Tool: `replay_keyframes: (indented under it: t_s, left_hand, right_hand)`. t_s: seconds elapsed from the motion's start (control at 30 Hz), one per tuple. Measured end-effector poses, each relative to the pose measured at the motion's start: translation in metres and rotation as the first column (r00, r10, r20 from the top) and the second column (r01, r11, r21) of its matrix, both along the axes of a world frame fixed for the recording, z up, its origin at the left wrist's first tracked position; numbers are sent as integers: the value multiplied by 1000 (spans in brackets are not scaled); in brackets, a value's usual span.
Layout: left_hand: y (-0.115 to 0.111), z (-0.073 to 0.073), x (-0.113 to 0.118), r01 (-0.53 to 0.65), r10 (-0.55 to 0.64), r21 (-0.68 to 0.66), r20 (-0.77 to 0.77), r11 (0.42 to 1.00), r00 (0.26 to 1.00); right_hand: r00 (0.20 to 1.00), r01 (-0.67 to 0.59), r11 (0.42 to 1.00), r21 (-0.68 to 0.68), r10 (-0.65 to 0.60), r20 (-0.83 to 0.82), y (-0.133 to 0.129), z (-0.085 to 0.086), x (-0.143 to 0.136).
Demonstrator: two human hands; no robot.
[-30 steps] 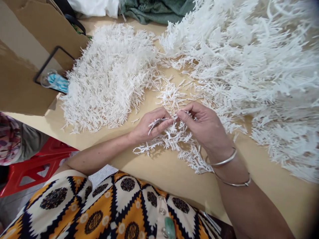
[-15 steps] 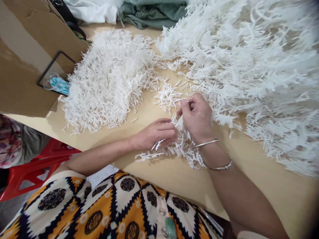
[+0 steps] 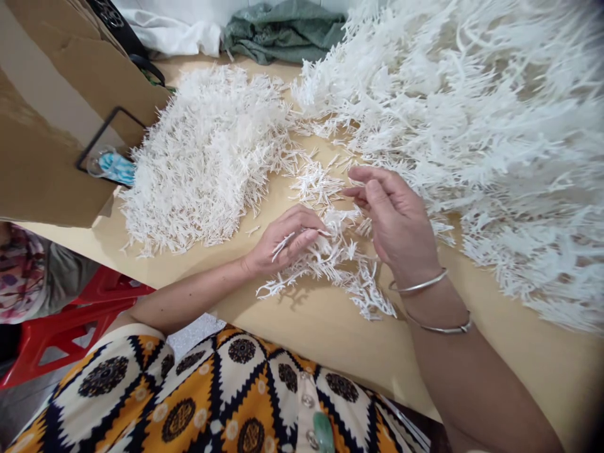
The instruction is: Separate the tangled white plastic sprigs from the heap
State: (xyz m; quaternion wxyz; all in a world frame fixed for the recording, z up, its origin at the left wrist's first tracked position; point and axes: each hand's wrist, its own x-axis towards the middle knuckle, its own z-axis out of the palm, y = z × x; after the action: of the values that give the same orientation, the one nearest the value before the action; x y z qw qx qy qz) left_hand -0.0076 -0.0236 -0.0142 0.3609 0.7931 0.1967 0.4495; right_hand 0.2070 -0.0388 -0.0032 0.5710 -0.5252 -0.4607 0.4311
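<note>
My left hand [image 3: 289, 240] is closed, thumb against fingers, on thin white branched plastic sprigs; a few prongs stick out behind the fingers. Under and beside it lies a loose cluster of white branched sprigs [image 3: 333, 267] on the table. My right hand [image 3: 399, 217], with two bangles at the wrist, hovers to the right of that cluster. Its fingers are apart and nothing shows in them. Just beyond both hands is a small scatter of short white pieces [image 3: 317, 184].
A dense heap of short white pieces [image 3: 207, 163] stands at the left, and a larger pile of white strands [image 3: 472, 138] fills the right. A cardboard box [image 3: 56, 138] borders the left side. Green cloth [image 3: 283, 31] and white cloth [image 3: 172, 31] lie at the back.
My right hand has opened and drawn back to the right, away from the left hand. My left hand has shifted slightly left and up, still holding sprigs.
</note>
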Motion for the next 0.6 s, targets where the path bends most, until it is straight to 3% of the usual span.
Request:
replay_keyframes:
  t_s: [0.1,0.2,0.3,0.37,0.43,0.53,0.6]
  left_hand:
    - [-1,4,-3,-69,72,-155,14,986,997]
    - [-2,12,-6,-131,137,-408,-15,903,990]
    - [0,27,-7,-89,104,-595,-9,798,994]
    - [4,41,-2,-33,64,-640,25,767,998]
    - [12,56,8,8,31,-605,54,796,998]
    - [29,78,28,-22,45,-455,39,890,998]
    - [41,93,42,-49,71,-378,46,924,996]
  right_hand:
    - [991,-131,990,-60,132,13,-7,17,2]
    - [960,-188,977,-102,205,193,-16,34,4]
    - [879,-190,974,-124,225,420,-26,51,12]
    - [816,-189,975,-115,221,534,-34,64,21]
    - [773,-169,982,-82,183,608,-39,78,30]
    - [722,-134,990,-33,120,681,-41,99,40]
    - [691,-129,992,9,83,718,-38,114,45]
